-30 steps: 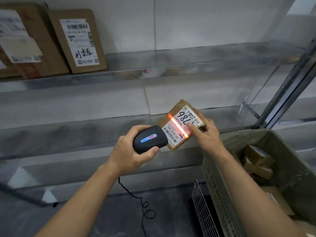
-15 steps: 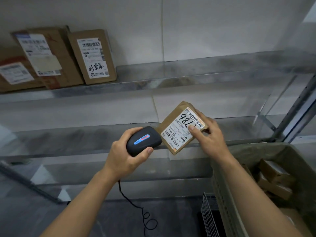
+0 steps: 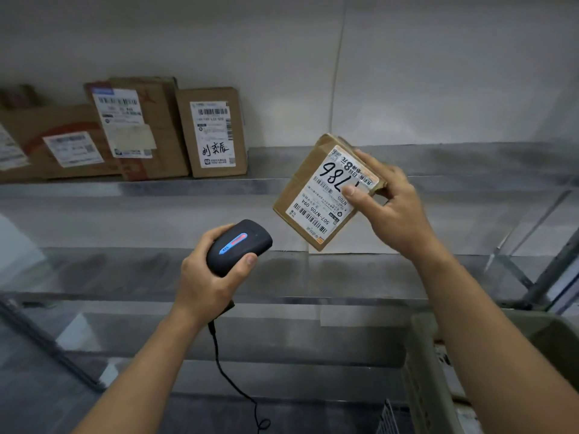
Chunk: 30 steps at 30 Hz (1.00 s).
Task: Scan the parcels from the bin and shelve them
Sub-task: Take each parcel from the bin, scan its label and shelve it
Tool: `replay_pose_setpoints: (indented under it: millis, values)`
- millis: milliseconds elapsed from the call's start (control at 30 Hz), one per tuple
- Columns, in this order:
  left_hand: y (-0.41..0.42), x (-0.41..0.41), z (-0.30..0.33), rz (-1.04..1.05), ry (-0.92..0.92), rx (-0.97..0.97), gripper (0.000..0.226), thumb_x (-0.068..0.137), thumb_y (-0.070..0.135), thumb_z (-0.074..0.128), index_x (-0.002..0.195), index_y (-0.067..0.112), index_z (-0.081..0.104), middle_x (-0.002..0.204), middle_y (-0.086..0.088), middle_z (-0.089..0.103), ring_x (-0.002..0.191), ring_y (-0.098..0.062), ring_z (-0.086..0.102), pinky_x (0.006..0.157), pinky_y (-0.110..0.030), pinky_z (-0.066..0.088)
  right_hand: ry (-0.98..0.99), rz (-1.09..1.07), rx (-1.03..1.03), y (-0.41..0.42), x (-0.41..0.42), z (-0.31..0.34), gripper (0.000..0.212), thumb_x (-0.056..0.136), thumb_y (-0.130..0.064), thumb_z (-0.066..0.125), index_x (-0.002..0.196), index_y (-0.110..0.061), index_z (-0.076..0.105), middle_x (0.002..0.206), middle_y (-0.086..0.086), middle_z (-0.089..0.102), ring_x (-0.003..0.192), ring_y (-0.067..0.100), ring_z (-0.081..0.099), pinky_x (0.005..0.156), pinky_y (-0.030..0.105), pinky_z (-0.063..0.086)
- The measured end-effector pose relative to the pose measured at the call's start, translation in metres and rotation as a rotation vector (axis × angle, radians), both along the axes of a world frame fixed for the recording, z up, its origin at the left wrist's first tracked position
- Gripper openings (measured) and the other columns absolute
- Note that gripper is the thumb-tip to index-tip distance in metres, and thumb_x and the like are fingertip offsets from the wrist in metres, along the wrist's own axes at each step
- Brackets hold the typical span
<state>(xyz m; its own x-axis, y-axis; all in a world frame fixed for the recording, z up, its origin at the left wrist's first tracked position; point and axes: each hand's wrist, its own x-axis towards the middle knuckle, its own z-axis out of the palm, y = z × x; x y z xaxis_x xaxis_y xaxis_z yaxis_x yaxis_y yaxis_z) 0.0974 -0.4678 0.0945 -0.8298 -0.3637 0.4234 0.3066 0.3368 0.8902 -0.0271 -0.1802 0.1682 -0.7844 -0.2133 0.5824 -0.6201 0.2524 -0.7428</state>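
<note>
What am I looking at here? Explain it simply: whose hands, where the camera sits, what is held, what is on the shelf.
No machine here: these are a person's two bare hands, seen from a camera worn on the head that looks forward and down. The left hand grips a black scanner with a cable hanging from it. The right hand holds a small brown parcel, label facing the camera, tilted, in front of the shelf. At the shelf's left end, several boxes stand on edge, leaning back, labels facing out. The grey bin at lower right is only partly in view; its contents cannot be seen.
</note>
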Motion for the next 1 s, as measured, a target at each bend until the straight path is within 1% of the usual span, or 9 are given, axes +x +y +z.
replay_pose_setpoints:
  millis: [167, 300, 433, 567, 733, 800, 900, 933, 1000]
  values:
    - [-0.017, -0.011, 0.006, -0.009, -0.006, 0.0, 0.06, 0.067, 0.06, 0.082, 0.121, 0.041, 0.064, 0.101, 0.006, 0.073, 0.074, -0.021, 0.066, 0.068, -0.047, 0.057, 0.097, 0.007, 0.029, -0.024, -0.038, 0.037, 0.06, 0.081, -0.058, 0.071, 0.138, -0.053, 0.052, 0.13, 0.002, 0.052, 0.124, 0.021, 0.057, 0.109, 0.045, 0.047]
    - [-0.027, -0.017, 0.009, -0.03, -0.011, 0.026, 0.057, 0.068, 0.059, 0.082, 0.119, 0.042, 0.065, 0.098, 0.006, 0.073, 0.07, -0.02, 0.065, 0.065, -0.043, 0.054, 0.114, 0.028, 0.083, -0.042, -0.065, 0.065, 0.062, 0.082, -0.059, 0.072, 0.139, -0.044, 0.056, 0.126, 0.0, 0.061, 0.122, 0.02, 0.06, 0.104, 0.044, 0.052]
    - [-0.037, -0.027, 0.012, -0.022, -0.012, 0.054, 0.056, 0.067, 0.059, 0.082, 0.118, 0.043, 0.065, 0.096, 0.005, 0.073, 0.067, -0.02, 0.064, 0.065, -0.042, 0.053, 0.116, 0.037, 0.096, -0.061, -0.084, 0.08, 0.056, 0.085, -0.043, 0.076, 0.138, -0.034, 0.06, 0.115, -0.018, 0.058, 0.121, 0.016, 0.059, 0.106, 0.038, 0.05]
    - [-0.047, -0.038, 0.018, 0.017, -0.004, 0.074, 0.054, 0.066, 0.062, 0.081, 0.115, 0.046, 0.065, 0.094, 0.003, 0.074, 0.064, -0.02, 0.065, 0.062, -0.039, 0.053, 0.098, 0.046, 0.157, -0.083, -0.113, 0.092, 0.062, 0.077, -0.056, 0.073, 0.136, -0.04, 0.061, 0.126, -0.011, 0.06, 0.119, 0.012, 0.061, 0.107, 0.041, 0.049]
    - [-0.058, -0.053, 0.026, 0.03, 0.009, 0.115, 0.053, 0.065, 0.058, 0.081, 0.113, 0.045, 0.065, 0.091, 0.0, 0.073, 0.056, -0.022, 0.065, 0.052, -0.038, 0.053, 0.075, 0.121, 0.267, -0.108, -0.148, 0.103, 0.059, 0.08, -0.057, 0.072, 0.136, -0.043, 0.059, 0.13, -0.006, 0.065, 0.121, 0.011, 0.061, 0.106, 0.042, 0.05]
    - [-0.063, -0.06, 0.026, 0.028, 0.016, 0.128, 0.054, 0.065, 0.058, 0.082, 0.115, 0.044, 0.065, 0.09, 0.0, 0.073, 0.056, -0.023, 0.065, 0.053, -0.039, 0.053, 0.07, 0.138, 0.313, -0.115, -0.16, 0.106, 0.054, 0.086, -0.049, 0.073, 0.137, -0.04, 0.059, 0.13, -0.005, 0.064, 0.121, 0.01, 0.061, 0.104, 0.037, 0.051]
    - [-0.071, -0.07, 0.024, 0.024, 0.026, 0.145, 0.058, 0.065, 0.058, 0.083, 0.117, 0.042, 0.065, 0.096, -0.001, 0.073, 0.063, -0.022, 0.066, 0.053, -0.035, 0.054, 0.065, 0.17, 0.354, -0.122, -0.175, 0.107, 0.05, 0.091, -0.032, 0.075, 0.138, -0.033, 0.06, 0.13, -0.006, 0.063, 0.118, 0.008, 0.061, 0.092, 0.018, 0.047]
    - [-0.074, -0.073, 0.024, 0.028, 0.03, 0.147, 0.058, 0.065, 0.058, 0.083, 0.118, 0.043, 0.065, 0.098, -0.002, 0.072, 0.065, -0.022, 0.067, 0.053, -0.035, 0.054, 0.048, 0.167, 0.334, -0.124, -0.179, 0.107, 0.049, 0.09, -0.03, 0.076, 0.137, -0.034, 0.061, 0.132, -0.005, 0.06, 0.119, 0.009, 0.06, 0.092, 0.016, 0.046]
    - [-0.079, -0.079, 0.022, 0.039, 0.034, 0.156, 0.056, 0.066, 0.057, 0.084, 0.117, 0.045, 0.064, 0.1, -0.004, 0.072, 0.067, -0.024, 0.067, 0.053, -0.034, 0.055, 0.01, 0.198, 0.282, -0.126, -0.183, 0.106, 0.048, 0.089, -0.023, 0.078, 0.132, -0.035, 0.064, 0.135, -0.005, 0.057, 0.12, 0.01, 0.059, 0.1, 0.023, 0.048]
